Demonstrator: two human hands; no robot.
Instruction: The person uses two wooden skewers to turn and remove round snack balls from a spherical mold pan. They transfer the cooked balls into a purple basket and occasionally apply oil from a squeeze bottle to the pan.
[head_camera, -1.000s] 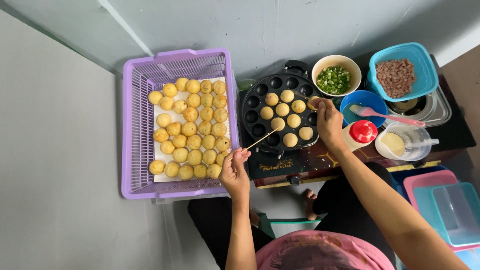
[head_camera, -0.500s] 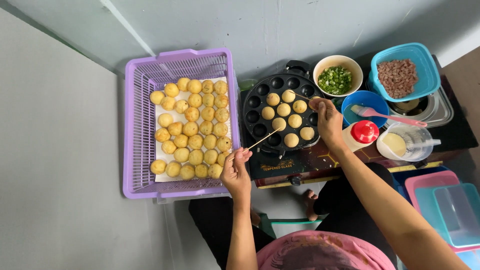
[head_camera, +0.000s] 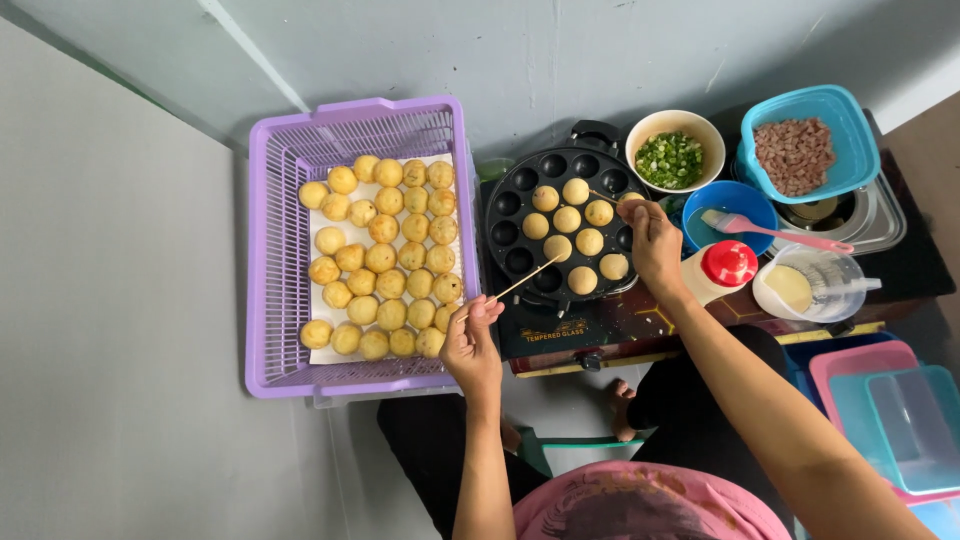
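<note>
Each hand, left (head_camera: 472, 345) and right (head_camera: 652, 240), pinches a thin wooden skewer (head_camera: 520, 284), turning golden dough balls (head_camera: 567, 219) in a round black moulded pan (head_camera: 515, 235); next, careful lifting.

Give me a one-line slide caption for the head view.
Both hands work thin skewers over a black round-holed pan of golden dough balls, beside a purple basket of finished ones.

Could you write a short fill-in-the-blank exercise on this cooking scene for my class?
1. The left hand holds a thin wooden ____ whose tip points at the pan.
2. The cooked balls lie on white paper in a ____ basket.
3. The white bowl holds chopped ____ onion.
4. The squeeze bottle beside the right hand has a ____ cap.

Missing words: skewer; purple; green; red
</note>
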